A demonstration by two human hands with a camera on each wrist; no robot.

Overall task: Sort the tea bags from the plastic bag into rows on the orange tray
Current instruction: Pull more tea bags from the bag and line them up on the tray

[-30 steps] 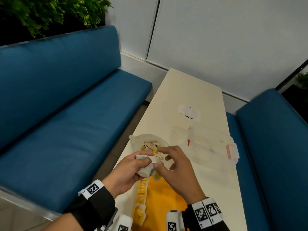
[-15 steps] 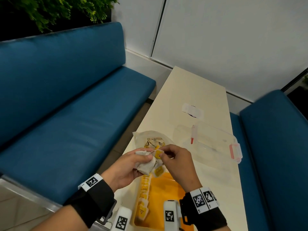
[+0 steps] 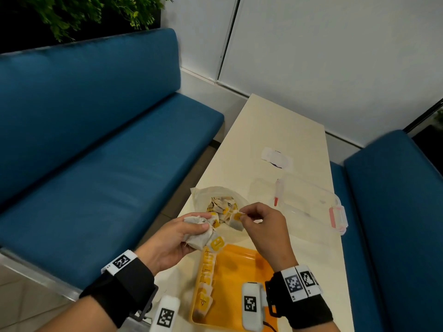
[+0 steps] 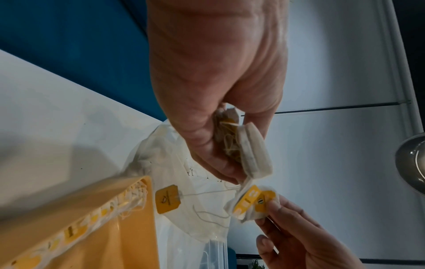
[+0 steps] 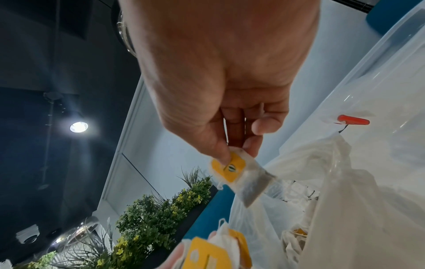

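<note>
Cream table (image 3: pixel 282 130) running up the middle of the head view. At lower centre, orange tray (image 3: pixel 236 271), tea bags lined along its left wall. Just above, open plastic bag (image 3: pixel 203 195) of tea bags. Left hand (image 3: pixel 172 238) clenched around a bunch of tea bags (image 3: pixel 199 232). Right hand (image 3: pixel 263 226) pinching a single tea bag (image 3: pixel 236 220) by its yellow tag, over the plastic bag's mouth.

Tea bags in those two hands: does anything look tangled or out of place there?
Yes. The left hand grips a clump of tea bags with strings knotted together, and one yellow tag dangles loose on its string. The right hand pinches a single tea bag apart from it. The row in the orange tray looks tidy.
</note>
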